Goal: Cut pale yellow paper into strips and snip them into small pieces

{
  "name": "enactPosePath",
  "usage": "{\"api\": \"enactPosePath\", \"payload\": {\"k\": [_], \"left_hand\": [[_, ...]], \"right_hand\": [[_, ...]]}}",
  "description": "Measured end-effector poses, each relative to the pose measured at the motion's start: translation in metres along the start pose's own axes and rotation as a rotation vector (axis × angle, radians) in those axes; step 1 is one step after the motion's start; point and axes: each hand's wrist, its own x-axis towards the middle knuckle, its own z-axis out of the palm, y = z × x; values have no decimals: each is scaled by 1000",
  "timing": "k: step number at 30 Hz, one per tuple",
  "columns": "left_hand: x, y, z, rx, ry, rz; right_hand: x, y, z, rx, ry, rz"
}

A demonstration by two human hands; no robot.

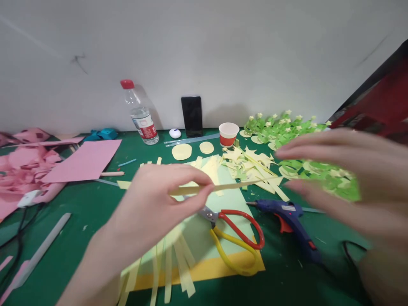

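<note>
A narrow pale-yellow paper strip (234, 186) is pinched between the thumb and fingers of my left hand (165, 199), its free end pointing right. Near that end my right hand (341, 182) hovers, blurred, with thumb and fingers apart and nothing visible between them. Scissors (210, 216) with one red and one yellow handle lie below the strip on light-green paper (232, 212); my left hand hides part of their blades. More pale-yellow strips (168, 267) fan out toward the front edge. A blue hot glue gun (291, 212) lies beneath my right hand.
Paper scraps (255, 165) and green paper trees (287, 131) crowd the back right. A bottle (143, 119), phone (192, 117) and paper cup (228, 134) stand by the wall. Pink paper (86, 161) lies left, near a cable (21, 229). Yellow discs (182, 151) rest behind my left hand.
</note>
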Motion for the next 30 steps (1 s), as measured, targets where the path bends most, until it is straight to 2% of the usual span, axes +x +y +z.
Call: {"api": "enactPosePath", "payload": {"k": [2, 4, 7, 11, 14, 18, 22, 30], "left_hand": [[0, 6, 10, 4, -10, 58], [-2, 8, 18, 49, -2, 122], [-4, 7, 26, 99, 13, 184], [-5, 8, 29, 49, -11, 186], [-5, 10, 29, 24, -16, 135], [-5, 11, 26, -41, -46, -16], [-4, 10, 19, -138, -127, -124], [-4, 8, 10, -145, -115, -239]], "right_hand": [[7, -22, 13, 26, -55, -107], [10, -33, 23, 119, -116, -117], [7, -34, 30, 241, -206, -56], [1, -33, 34, 244, -188, -68], [-3, -37, 36, 196, -128, -113], [-4, -41, 36, 158, -64, -122], [-1, -40, 32, 159, -87, -150], [3, -35, 23, 133, -69, -164]]}}
